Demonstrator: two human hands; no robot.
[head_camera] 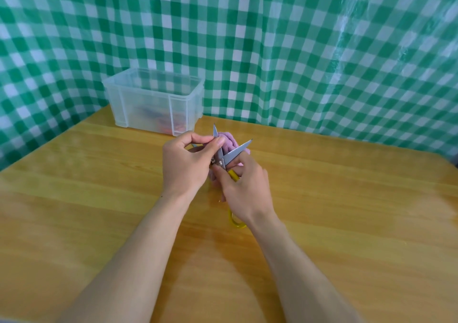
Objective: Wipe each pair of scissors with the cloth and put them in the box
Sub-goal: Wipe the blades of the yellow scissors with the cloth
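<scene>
Yellow-handled scissors (234, 152) are held over the middle of the wooden table (99, 198), blades spread apart and pointing away from me. My right hand (244, 193) grips the yellow handles; one loop sticks out below the wrist. My left hand (186, 164) pinches the left blade with thumb and forefinger near the pivot. A purple cloth (229, 142) is bunched behind the blades and between my hands, and part of it shows under my left palm. The clear plastic box (153, 99) stands at the back left, with orange and dark handled things blurred inside.
A green and white checked sheet (297, 49) hangs as a wall behind the table and on both sides. The box sits close to the table's far edge. A blue-grey sliver shows just left of my left fingers, too hidden to identify.
</scene>
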